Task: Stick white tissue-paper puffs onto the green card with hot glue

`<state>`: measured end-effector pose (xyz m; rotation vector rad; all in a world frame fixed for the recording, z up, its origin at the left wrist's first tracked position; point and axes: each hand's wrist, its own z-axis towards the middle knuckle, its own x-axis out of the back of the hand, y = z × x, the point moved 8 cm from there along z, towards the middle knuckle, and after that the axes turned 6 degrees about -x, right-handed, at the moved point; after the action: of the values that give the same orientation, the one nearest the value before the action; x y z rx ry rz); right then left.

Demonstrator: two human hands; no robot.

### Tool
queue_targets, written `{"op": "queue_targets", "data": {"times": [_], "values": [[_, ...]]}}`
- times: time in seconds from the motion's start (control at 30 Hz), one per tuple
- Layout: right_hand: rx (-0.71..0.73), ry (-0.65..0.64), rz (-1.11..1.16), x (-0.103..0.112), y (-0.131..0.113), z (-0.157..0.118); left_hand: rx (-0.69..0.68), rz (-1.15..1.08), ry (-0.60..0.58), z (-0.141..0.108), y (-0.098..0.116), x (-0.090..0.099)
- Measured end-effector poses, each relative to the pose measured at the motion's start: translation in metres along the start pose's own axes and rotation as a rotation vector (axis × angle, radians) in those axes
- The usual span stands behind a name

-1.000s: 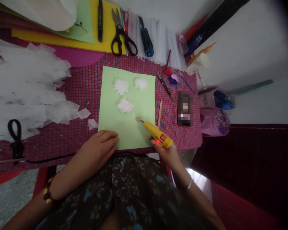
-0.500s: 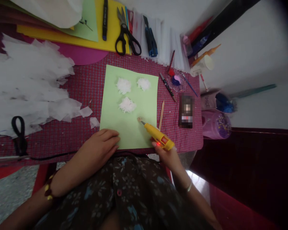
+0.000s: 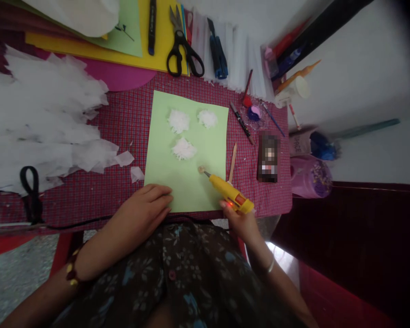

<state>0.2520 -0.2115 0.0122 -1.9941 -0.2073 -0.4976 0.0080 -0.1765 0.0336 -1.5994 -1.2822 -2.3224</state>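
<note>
My right hand (image 3: 241,219) is wrapped round a yellow hot glue gun (image 3: 227,190), its nozzle pointing up and left. At the nozzle tip a small patch of glue (image 3: 201,169) lies on a sheet of light green paper (image 3: 184,187). Flat on the paper's lower left corner rests my left hand (image 3: 146,204), fingers stretched out and holding nothing. Three white fluffy paper tufts sit on the sheet: an upper left tuft (image 3: 178,120), an upper right tuft (image 3: 207,118) and a lower tuft (image 3: 183,149).
Left of the sheet spreads a big pile of white tissue pieces (image 3: 44,118). Scissors (image 3: 181,50), a marker (image 3: 152,27) and a blue cutter (image 3: 218,52) lie at the back. A wooden stick (image 3: 233,161), a pen (image 3: 242,123) and a phone (image 3: 269,157) are to the right.
The glue gun's nozzle has drawn back slightly from the glue patch, down and right. The whole view has shifted a little; my left hand stays on the paper.
</note>
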Motion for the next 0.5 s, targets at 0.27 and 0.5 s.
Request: {"op": "queue_targets", "data": {"times": [0.27, 0.5], "values": [[-0.007, -0.015, -0.006, 0.0, 0.004, 0.0, 0.015, -0.023, -0.025, 0.0, 0.0, 0.001], [0.039, 0.05, -0.045, 0.004, 0.007, 0.0, 0.009, -0.012, -0.006, 0.0, 0.0, 0.0]]}}
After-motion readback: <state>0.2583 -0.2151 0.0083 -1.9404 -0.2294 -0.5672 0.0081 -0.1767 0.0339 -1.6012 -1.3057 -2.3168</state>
